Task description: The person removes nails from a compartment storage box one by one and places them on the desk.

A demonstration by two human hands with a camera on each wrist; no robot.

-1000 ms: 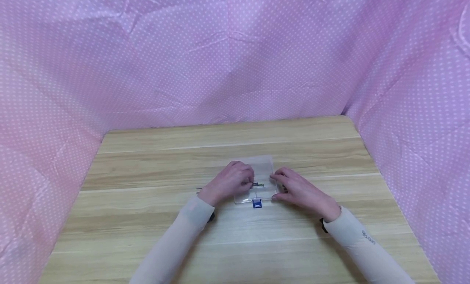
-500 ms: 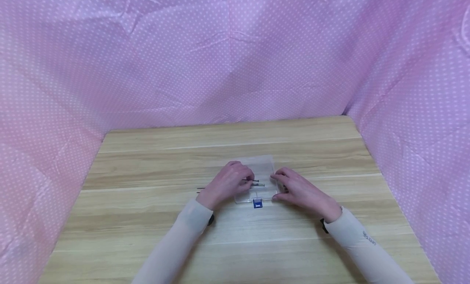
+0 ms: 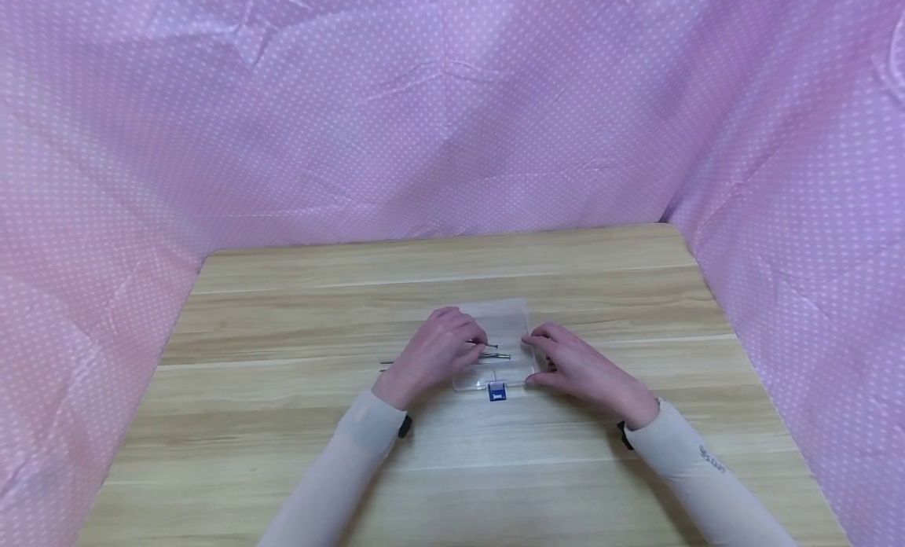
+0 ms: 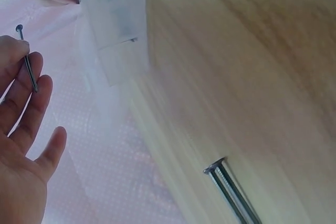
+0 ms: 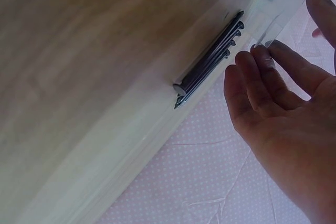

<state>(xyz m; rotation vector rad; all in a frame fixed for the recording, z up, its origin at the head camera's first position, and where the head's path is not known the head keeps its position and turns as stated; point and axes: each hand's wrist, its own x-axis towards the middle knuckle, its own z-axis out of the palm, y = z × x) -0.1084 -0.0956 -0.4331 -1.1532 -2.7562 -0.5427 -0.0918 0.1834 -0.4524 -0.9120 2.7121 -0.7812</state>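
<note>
My left hand [image 3: 440, 346] pinches a metal nail [image 4: 28, 65] between thumb and fingers, its head pointing right, over the clear plastic box [image 3: 505, 323]. In the left wrist view the little finger stands away from the others. Below the held nail, more nails [image 3: 500, 356] show at the box. My right hand [image 3: 576, 366] holds the right end of the box, thumb at the front corner and index finger farther back. Its other fingers curve loosely in the right wrist view. A blue latch [image 3: 497, 391] juts from the front of the box.
A few nails [image 4: 231, 190] lie on the wooden table [image 3: 283, 405] left of the box, partly behind my left wrist in the head view. Several more nails [image 5: 207, 61] lie side by side near my right hand. Pink dotted cloth [image 3: 353, 122] surrounds the table.
My left hand has drawn slightly back and to the left, and the nail in its fingers has come into sight. My right hand and the box have stayed nearly still.
</note>
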